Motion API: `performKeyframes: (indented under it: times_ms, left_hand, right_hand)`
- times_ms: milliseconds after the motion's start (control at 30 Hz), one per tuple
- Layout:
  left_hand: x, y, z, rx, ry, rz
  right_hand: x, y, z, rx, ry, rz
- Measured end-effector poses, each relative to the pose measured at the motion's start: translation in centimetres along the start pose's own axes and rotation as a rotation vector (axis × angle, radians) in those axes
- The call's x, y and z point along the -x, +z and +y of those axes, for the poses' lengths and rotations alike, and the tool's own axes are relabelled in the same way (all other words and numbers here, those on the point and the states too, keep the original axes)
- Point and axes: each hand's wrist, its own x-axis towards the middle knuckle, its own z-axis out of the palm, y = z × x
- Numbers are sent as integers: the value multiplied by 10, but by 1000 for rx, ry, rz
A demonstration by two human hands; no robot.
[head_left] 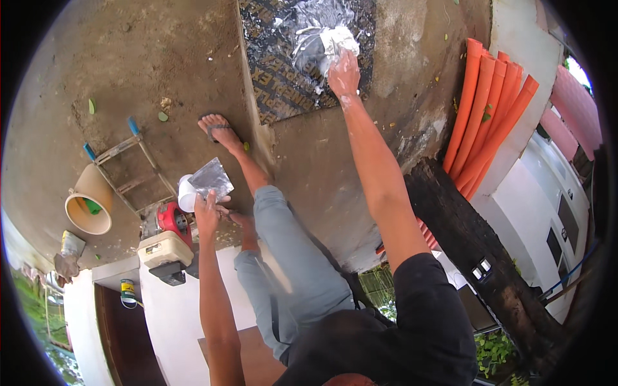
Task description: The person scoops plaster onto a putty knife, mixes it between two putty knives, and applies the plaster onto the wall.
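Note:
My right hand (344, 76) reaches down to a dark printed plywood board (270, 83) lying on the ground. Its fingers are closed at a lump of white paste (340, 40), and whatever they grip is covered by it. More of this paste is smeared grey-white over the board around it. On the left, my left hand (207, 211) grips a flat, square metal plate (214, 178), smudged with white. A white tub (186, 194) shows right beside that hand, partly behind the plate; I cannot tell whether the hand also supports it.
Left of me are a beige bucket (90, 215), a metal frame with blue grips (122, 151) and a red-and-cream engine (168, 238). Orange pipes (489, 109) lean at the right beside a dark timber beam (476, 251). My sandalled foot (222, 132) stands near the board.

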Motion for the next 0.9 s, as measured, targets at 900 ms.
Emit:
performKeyframes:
  times_ms: [900]
  left_hand:
    - [-22,16,44,-117,-43,-94]
  right_hand:
    - [56,21,45,164,-21,3]
